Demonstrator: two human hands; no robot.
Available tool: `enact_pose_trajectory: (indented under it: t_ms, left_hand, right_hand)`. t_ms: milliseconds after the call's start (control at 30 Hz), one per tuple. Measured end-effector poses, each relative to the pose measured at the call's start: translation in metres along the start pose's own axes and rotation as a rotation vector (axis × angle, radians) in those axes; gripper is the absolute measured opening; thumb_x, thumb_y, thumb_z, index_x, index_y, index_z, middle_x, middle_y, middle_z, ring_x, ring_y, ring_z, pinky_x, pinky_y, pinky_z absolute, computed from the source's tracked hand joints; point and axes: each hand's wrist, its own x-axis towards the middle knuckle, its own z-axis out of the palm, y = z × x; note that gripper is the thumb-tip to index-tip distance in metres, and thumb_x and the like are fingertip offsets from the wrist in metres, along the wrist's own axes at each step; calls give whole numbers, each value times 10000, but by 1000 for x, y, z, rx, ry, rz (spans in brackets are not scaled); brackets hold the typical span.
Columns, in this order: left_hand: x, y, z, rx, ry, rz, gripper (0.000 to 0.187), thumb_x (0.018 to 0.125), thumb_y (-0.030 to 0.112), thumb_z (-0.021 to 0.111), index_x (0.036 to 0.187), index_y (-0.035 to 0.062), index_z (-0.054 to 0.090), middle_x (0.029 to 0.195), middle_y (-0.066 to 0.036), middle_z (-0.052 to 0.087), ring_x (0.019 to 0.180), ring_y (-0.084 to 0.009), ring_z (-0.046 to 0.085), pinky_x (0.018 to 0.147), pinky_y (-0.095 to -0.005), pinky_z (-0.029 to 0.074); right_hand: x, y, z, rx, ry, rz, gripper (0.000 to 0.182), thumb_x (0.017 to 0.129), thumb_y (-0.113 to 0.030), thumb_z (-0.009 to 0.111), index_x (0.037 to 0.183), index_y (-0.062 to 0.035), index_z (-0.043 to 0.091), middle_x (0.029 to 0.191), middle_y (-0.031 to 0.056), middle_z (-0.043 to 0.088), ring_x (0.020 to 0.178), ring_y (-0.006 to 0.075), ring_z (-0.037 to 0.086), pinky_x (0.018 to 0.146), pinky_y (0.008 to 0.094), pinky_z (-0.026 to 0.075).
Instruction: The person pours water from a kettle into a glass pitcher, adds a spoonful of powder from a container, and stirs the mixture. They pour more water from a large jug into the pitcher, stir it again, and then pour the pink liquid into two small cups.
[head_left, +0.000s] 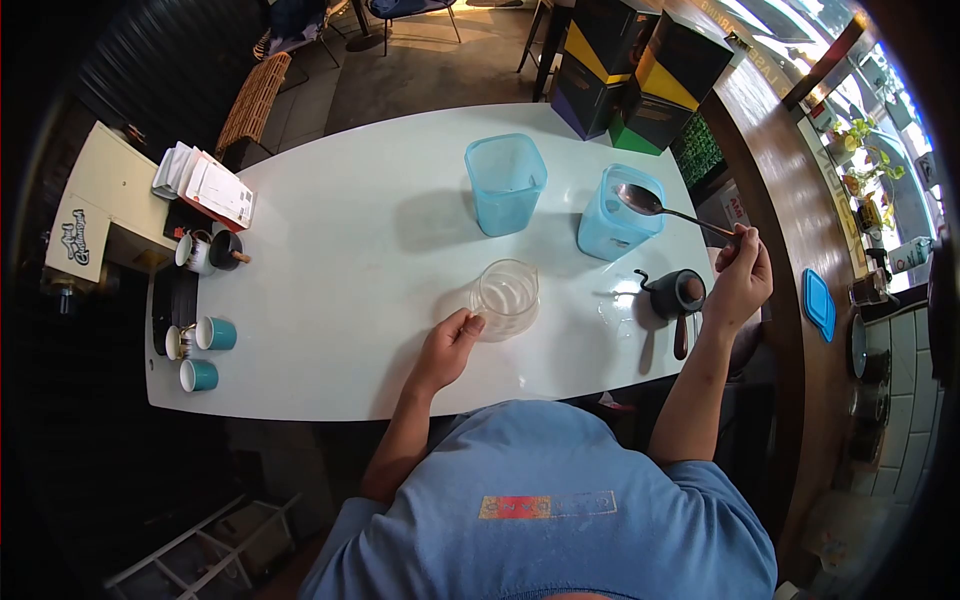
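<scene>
My left hand [451,350] is closed on the handle side of a clear glass jug [507,300], which stands on the white table [330,260]. In my right hand [744,275] is the handle of a metal spoon [640,199]. The spoon's bowl is over the right blue translucent container [618,225]; whether it holds anything I cannot tell. Another blue container [506,190] stands open to its left, behind the jug. Below my right hand's spoon sits a dark gooseneck kettle [675,294] with a wooden knob and handle.
Black boxes [640,75] with coloured panels are stacked at the back right. Teal cups [216,333], white-and-dark cups [196,252] and a card holder [215,190] line the left side. A blue lid [819,304] lies on the wooden counter [770,180] at right.
</scene>
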Motion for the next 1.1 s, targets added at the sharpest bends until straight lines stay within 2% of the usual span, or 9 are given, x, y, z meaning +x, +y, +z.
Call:
enact_pose_trajectory:
  t_ms: [433, 500, 567, 633, 700, 800, 900, 967, 1100]
  left_hand:
    - [22, 36, -5, -145, 32, -22, 322, 984, 283, 496, 762, 51, 512, 667, 72, 369, 621, -36, 316, 555, -207, 295]
    - [22, 43, -6, -122, 46, -19, 325, 984, 283, 496, 757, 52, 510, 664, 72, 366, 620, -36, 314, 553, -207, 291]
    - [22, 44, -7, -99, 60, -19, 328, 984, 283, 495, 752, 52, 508, 662, 72, 363, 619, -36, 311, 550, -208, 288]
    - [21, 43, -8, -108, 63, 19, 347, 985, 289, 495, 732, 51, 494, 654, 71, 356, 617, -36, 301, 544, -212, 284]
    - [20, 45, -8, -109, 77, 1, 345, 985, 279, 492, 713, 70, 460, 657, 74, 342, 619, -37, 291, 552, -212, 275]
    - [18, 37, -13, -92, 77, -4, 338, 984, 267, 493, 705, 83, 441, 667, 77, 339, 633, -37, 288, 572, -208, 273]
    - [16, 29, -14, -99, 78, 29, 344, 977, 274, 513, 704, 73, 451, 657, 80, 327, 623, -33, 282, 556, -210, 260]
    - [15, 24, -14, -126, 93, 50, 361, 971, 283, 529, 693, 68, 447, 639, 83, 305, 601, -31, 267, 527, -215, 242]
    - [11, 18, -19, -184, 87, 82, 343, 970, 265, 531, 695, 77, 449, 644, 86, 303, 604, -28, 255, 530, -211, 227]
  right_hand:
    - [-72, -2, 1, 227, -266, 138, 293, 995, -200, 450, 1024, 61, 581, 672, 52, 566, 580, 100, 561, 561, 221, 468]
    - [-87, 7, -1, 191, -352, -45, 294, 1003, -182, 420, 1042, 68, 571, 693, 71, 593, 609, 134, 592, 592, 246, 481]
    - [-97, 17, -7, 160, -520, -371, 251, 992, -124, 416, 1046, 74, 561, 757, 154, 636, 667, 207, 631, 640, 286, 499]
    - [-97, 11, -11, -2, -663, -718, 230, 985, -119, 431, 1048, 69, 550, 752, 182, 633, 676, 228, 639, 625, 296, 508]
    - [-98, 13, -11, 24, -685, -776, 231, 986, -143, 439, 1010, 61, 547, 749, 192, 628, 660, 245, 640, 596, 306, 517]
    - [-93, 21, -11, 138, -453, -745, 292, 998, -217, 423, 985, 55, 529, 764, 194, 619, 589, 231, 619, 549, 297, 508]
    - [-77, 22, -11, 251, -230, -477, 326, 1011, -241, 394, 1033, 53, 534, 768, 135, 594, 628, 173, 570, 568, 261, 479]
    - [-61, 12, -11, 172, -68, -302, 319, 1009, -234, 402, 1055, 49, 541, 759, 82, 568, 650, 125, 529, 571, 229, 446]
    - [-34, -2, -3, -80, -29, -250, 254, 994, -192, 447, 1047, 10, 591, 745, 31, 550, 633, 66, 489, 555, 187, 386]
